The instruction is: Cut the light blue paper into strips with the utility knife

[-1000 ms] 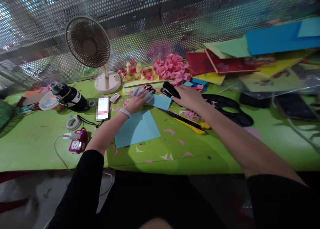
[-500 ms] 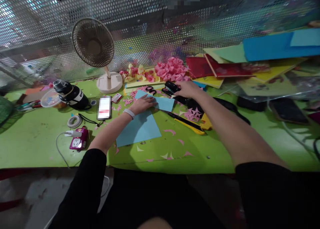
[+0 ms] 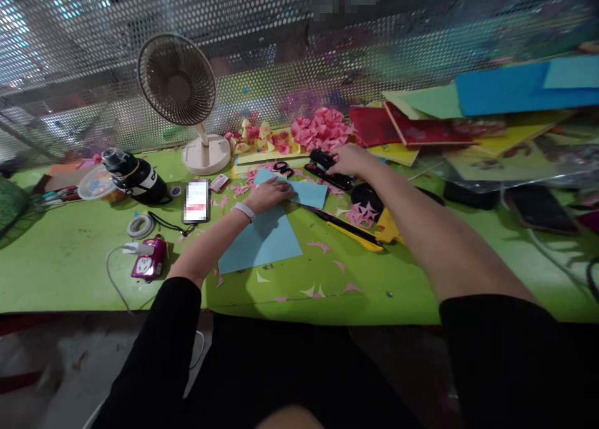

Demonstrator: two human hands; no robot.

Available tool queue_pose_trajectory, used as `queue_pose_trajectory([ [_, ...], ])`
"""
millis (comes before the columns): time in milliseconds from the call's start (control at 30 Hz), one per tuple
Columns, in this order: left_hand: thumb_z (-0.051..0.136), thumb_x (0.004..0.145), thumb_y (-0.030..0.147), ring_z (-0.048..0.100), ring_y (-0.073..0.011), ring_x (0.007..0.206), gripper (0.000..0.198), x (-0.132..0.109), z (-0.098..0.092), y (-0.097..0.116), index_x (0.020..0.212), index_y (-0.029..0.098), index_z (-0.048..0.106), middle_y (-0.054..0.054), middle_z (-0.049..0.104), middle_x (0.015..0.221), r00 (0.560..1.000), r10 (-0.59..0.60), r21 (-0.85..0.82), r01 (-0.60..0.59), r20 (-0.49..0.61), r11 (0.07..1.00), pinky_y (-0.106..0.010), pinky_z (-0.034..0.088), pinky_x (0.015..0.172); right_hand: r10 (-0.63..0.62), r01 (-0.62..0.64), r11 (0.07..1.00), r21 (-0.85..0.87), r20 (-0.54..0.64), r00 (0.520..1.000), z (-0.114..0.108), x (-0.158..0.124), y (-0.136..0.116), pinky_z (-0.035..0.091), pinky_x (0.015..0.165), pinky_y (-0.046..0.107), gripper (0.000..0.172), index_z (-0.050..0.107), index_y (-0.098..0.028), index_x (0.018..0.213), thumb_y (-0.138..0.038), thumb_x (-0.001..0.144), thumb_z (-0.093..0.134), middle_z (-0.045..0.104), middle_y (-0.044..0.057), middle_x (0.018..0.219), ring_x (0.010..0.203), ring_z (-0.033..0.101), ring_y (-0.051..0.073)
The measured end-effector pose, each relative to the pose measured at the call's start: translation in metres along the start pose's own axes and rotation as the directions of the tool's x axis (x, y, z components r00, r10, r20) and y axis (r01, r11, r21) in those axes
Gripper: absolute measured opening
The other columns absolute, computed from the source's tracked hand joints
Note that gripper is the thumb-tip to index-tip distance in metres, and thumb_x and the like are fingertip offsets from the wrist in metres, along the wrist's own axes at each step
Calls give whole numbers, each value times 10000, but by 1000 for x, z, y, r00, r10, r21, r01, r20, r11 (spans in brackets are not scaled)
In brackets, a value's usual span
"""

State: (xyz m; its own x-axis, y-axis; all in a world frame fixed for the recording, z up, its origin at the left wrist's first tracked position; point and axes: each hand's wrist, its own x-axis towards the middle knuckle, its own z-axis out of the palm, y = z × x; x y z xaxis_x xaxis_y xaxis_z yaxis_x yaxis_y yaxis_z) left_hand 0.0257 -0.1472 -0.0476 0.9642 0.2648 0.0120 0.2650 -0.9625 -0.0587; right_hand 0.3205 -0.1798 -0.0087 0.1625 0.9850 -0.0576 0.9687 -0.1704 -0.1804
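My left hand (image 3: 269, 195) lies flat, fingers stretched, on light blue paper (image 3: 262, 238) spread on the green table (image 3: 60, 260). A smaller blue sheet (image 3: 306, 193) lies just past its fingertips. My right hand (image 3: 353, 160) reaches further back and rests on a black stapler (image 3: 327, 167), its fingers curled over the stapler's right end. Small black scissors (image 3: 281, 167) lie between the two hands. A pile of folded pink paper pieces (image 3: 321, 129) sits just behind the stapler.
A desk fan (image 3: 180, 92) stands at the back left, beside a black bottle (image 3: 135, 176), a phone (image 3: 195, 201), tape roll (image 3: 139, 226) and a pink charger (image 3: 148, 263). A yellow-black cutter (image 3: 349, 229) lies under my right forearm. Coloured card sheets (image 3: 468, 110) stack at right. Perforated metal wall behind.
My right hand moved back and a little right, from the near side of the stapler to its far end. My left hand stayed on the blue paper.
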Motion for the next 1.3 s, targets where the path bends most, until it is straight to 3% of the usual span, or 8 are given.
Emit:
queue_pose_trajectory([
  [400, 494, 1026, 49, 457, -230, 1559, 531, -37, -15, 11, 1526, 202, 590, -133, 523, 1640, 996, -82, -21, 81, -35, 996, -487, 264, 1339, -78, 79, 997, -4, -232, 970, 20, -67, -39, 557, 981, 536, 557, 640, -130, 1449, -351, 938, 619, 732, 222, 1325, 1209, 674, 407],
  [533, 515, 1108, 306, 434, -254, 1577, 457, -110, -26, 30, 1548, 191, 557, -144, 500, 1656, 977, -201, -129, 192, -67, 973, -506, 246, 1349, -572, 587, 807, 65, -164, 804, 47, -134, -66, 503, 1162, 504, 667, 474, -269, 1636, -561, 1039, 529, 536, 108, 1637, 1448, 546, 330],
  [600, 559, 1083, 509, 373, -281, 1611, 652, -149, -30, 47, 1638, 189, 437, -155, 388, 1723, 979, -202, -215, 193, -19, 957, -496, 243, 1350, -776, 778, 619, 105, -69, 627, 69, -162, -76, 448, 1223, 529, 846, 353, -275, 1701, -677, 991, 575, 415, 96, 1725, 1536, 457, 333],
  [667, 602, 1005, 680, 231, -328, 1662, 926, -182, -30, 66, 1714, 183, 273, -164, 211, 1785, 984, -164, -275, 176, 64, 945, -500, 216, 1356, -826, 825, 553, 113, -56, 561, 89, -180, -81, 379, 1264, 569, 951, 243, -249, 1734, -727, 977, 564, 368, 121, 1742, 1578, 396, 340],
  [833, 617, 922, 799, 123, -350, 1678, 1080, -219, -26, 102, 1727, 185, 239, -164, 156, 1792, 983, -122, -342, 162, 137, 926, -538, 89, 1371, -815, 835, 550, 20, -201, 543, 109, -198, -81, 428, 1234, 545, 649, 408, -176, 1667, -475, 1099, 500, 558, 153, 1598, 1469, 556, 299],
  [1033, 543, 1084, 524, 375, -283, 1611, 702, -218, -31, 108, 1672, 181, 370, -152, 412, 1710, 988, -143, -385, 157, 65, 909, -477, 265, 1356, -771, 824, 566, 35, -332, 544, 101, -212, -76, 524, 1157, 520, 456, 611, -178, 1518, -320, 1089, 555, 710, 132, 1424, 1263, 722, 284],
  [1200, 510, 1106, 387, 654, -272, 1377, 537, -218, -34, 103, 1603, 188, 471, -156, 637, 1521, 967, -253, -429, 241, 28, 871, -436, 539, 1181, -714, 750, 644, 150, -232, 660, 92, -210, -63, 568, 1105, 550, 650, 524, -193, 1601, -557, 1063, 542, 705, 125, 1437, 1326, 678, 335],
  [1300, 605, 1051, 547, 605, -295, 1437, 699, -220, -34, 102, 1617, 167, 451, -172, 583, 1579, 975, -220, -475, 202, 20, 856, -461, 500, 1219, -773, 793, 599, 116, -176, 610, 91, -210, -60, 517, 1150, 611, 925, 369, -207, 1689, -734, 963, 596, 612, 145, 1549, 1391, 622, 373],
])
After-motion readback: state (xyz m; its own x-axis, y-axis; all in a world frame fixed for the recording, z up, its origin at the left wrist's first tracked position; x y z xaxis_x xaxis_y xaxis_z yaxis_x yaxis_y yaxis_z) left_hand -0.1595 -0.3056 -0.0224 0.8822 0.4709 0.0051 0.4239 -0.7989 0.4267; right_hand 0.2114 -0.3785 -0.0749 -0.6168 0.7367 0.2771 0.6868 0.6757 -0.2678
